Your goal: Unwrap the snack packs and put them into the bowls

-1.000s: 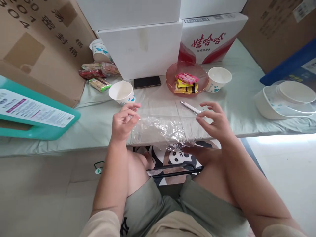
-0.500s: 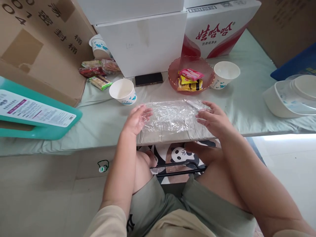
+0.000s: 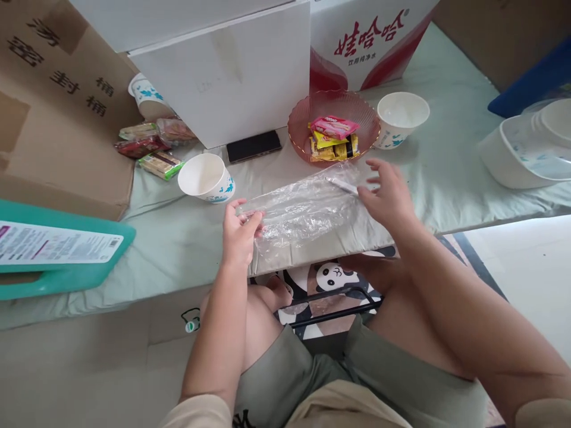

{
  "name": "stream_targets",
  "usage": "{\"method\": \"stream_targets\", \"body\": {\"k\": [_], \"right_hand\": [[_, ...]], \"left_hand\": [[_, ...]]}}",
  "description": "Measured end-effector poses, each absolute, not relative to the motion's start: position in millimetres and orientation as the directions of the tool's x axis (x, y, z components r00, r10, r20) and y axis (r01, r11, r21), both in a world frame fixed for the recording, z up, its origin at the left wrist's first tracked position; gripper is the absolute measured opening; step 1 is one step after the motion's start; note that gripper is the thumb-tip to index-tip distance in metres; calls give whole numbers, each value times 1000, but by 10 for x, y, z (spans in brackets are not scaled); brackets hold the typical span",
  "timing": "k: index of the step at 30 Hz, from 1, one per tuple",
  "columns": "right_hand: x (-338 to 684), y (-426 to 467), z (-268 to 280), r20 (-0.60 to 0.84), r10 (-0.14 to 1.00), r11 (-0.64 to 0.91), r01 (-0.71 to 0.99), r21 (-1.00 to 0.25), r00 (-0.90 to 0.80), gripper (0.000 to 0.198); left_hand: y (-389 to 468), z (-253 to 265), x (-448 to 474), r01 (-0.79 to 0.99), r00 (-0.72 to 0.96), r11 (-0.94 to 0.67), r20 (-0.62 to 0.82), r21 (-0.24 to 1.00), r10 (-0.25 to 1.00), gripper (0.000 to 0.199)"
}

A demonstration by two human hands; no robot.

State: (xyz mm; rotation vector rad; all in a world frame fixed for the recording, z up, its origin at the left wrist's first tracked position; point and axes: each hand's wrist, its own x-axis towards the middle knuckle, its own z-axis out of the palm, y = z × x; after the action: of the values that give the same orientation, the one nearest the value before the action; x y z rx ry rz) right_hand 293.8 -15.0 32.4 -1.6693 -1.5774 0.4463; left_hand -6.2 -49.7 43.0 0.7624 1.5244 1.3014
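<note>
A crinkled piece of clear plastic film [image 3: 298, 208] lies spread along the front of the cloth-covered table. Whether it is a bag or a single sheet I cannot tell. My left hand [image 3: 241, 232] pinches its left end between thumb and fingers. At the other end, my right hand [image 3: 388, 193] has its fingers apart, the thumb close to a whitish strip [image 3: 341, 185] on the film. Just behind the film stand a white paper cup [image 3: 207, 177] on the left and a pink glass bowl [image 3: 297, 134] holding wrapped snacks [image 3: 332, 138].
A black phone [image 3: 253, 147] lies before white boxes [image 3: 223, 89]. Another paper cup [image 3: 404, 119] stands right of the bowl. Snack packs [image 3: 160, 164], a cardboard box [image 3: 57, 137] and a green jug [image 3: 66, 244] are at left, a white tub [image 3: 504, 157] at right.
My left hand has closed on the film's left end, where its fingers were loose before. The film now slants up to the right, and my right hand sits slightly higher. The view has tilted.
</note>
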Motion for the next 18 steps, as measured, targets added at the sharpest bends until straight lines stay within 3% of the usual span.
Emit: {"method": "stream_targets", "body": {"k": [2, 4, 7, 9, 13, 18], "right_hand": [[2857, -192, 359, 429, 900, 237, 741, -628, 76, 49], [2732, -301, 395, 506, 854, 425, 719, -550, -118, 49], [2499, -544, 360, 458, 746, 663, 598, -450, -483, 59], [2353, -702, 271, 372, 677, 735, 552, -394, -635, 70], [2202, -874, 95, 320, 655, 754, 561, -342, -685, 74], [2284, -896, 106, 393, 647, 763, 563, -318, -654, 51]], "left_hand": [[-542, 429, -47, -154, -416, 199, -246, 968, 875, 49], [-600, 431, -3, -221, -475, 183, -269, 958, 838, 46], [-774, 439, 155, -377, -540, 184, -376, 908, 753, 40], [-968, 442, 323, -478, -550, 168, -443, 862, 707, 38], [-1439, 439, 687, -654, -550, 97, -560, 750, 620, 36], [-1803, 472, 855, -792, -464, 76, -679, 606, 569, 25]]}}
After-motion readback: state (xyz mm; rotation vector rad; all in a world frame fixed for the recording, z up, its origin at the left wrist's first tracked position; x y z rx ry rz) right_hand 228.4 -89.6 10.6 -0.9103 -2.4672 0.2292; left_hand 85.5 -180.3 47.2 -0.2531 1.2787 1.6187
